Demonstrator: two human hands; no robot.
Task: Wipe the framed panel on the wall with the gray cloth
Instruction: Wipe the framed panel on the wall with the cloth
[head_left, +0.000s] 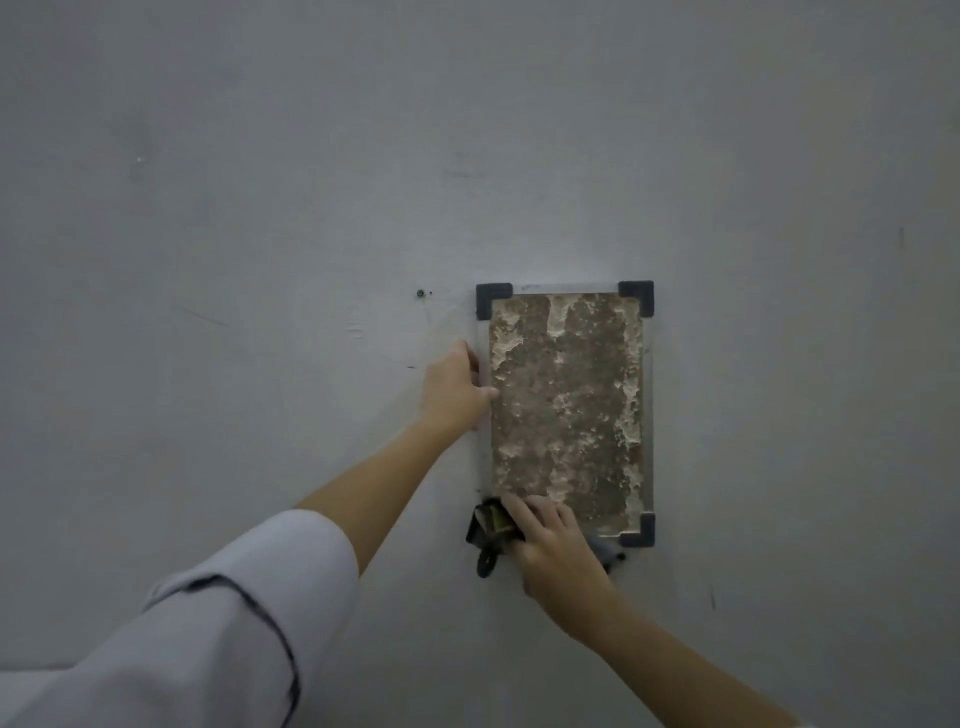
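Note:
The framed panel hangs on the grey wall, a tall rectangle with a mottled brown and pale surface and dark corner pieces. My left hand holds its left edge, thumb on the front of the frame. My right hand lies over the panel's lower left corner with fingers fairly straight, pressing the gray cloth against it. Only a bit of cloth shows at the right of the hand. A dark clip-like piece sticks out from under the fingers at the corner.
Bare grey wall surrounds the panel. A small screw sits in the wall left of the panel's top corner. A white sleeve covers my left upper arm at the lower left.

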